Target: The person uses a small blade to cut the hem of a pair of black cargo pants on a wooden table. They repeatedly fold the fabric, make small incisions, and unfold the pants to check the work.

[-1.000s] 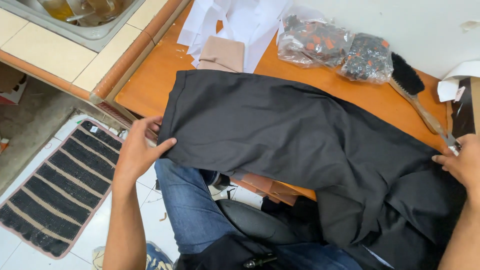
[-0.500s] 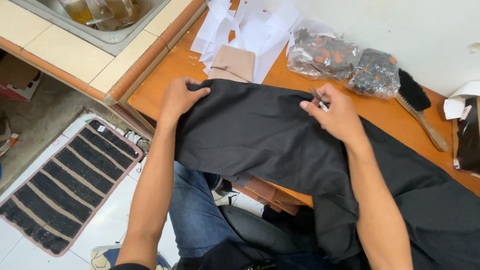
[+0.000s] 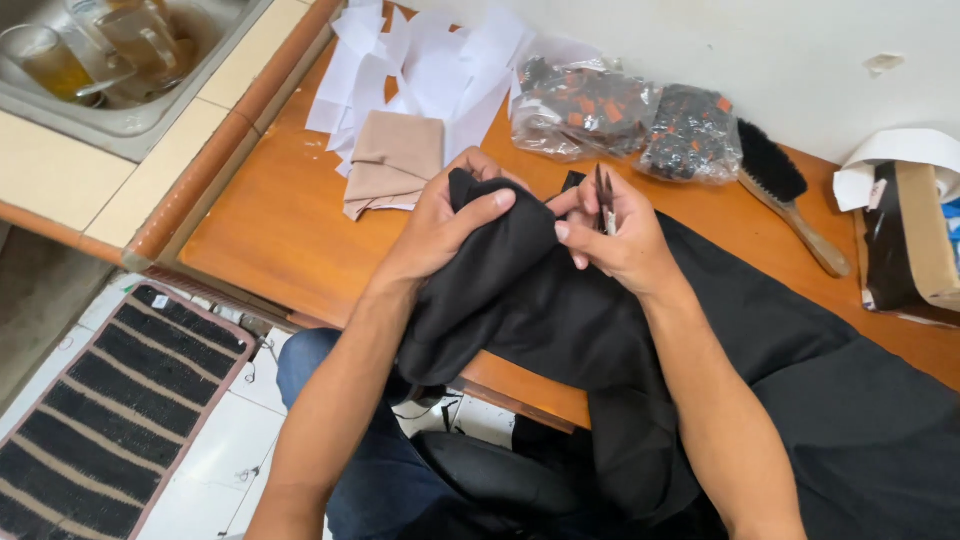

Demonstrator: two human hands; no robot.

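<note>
A large black garment [image 3: 760, 370] lies across the orange wooden table [image 3: 280, 220] and hangs over its near edge onto my lap. My left hand [image 3: 450, 220] has bunched one end of the cloth and grips it above the table. My right hand [image 3: 610, 235] pinches the same bunched edge beside it and also holds a small pair of thread snips [image 3: 604, 198], blades pointing up. The two hands almost touch.
A folded beige cloth [image 3: 392, 160] and white paper pieces [image 3: 440, 70] lie at the table's far side. Two clear bags of small parts [image 3: 620, 115], a wooden-handled brush [image 3: 785, 200] and a cardboard box [image 3: 915, 235] sit at right. A sink with glasses [image 3: 110, 60] stands left; a striped mat [image 3: 110, 400] covers the floor.
The garment was spread flat with my hands on its edges; now both hands have gathered one end into a bunch and lifted it toward the table's middle.
</note>
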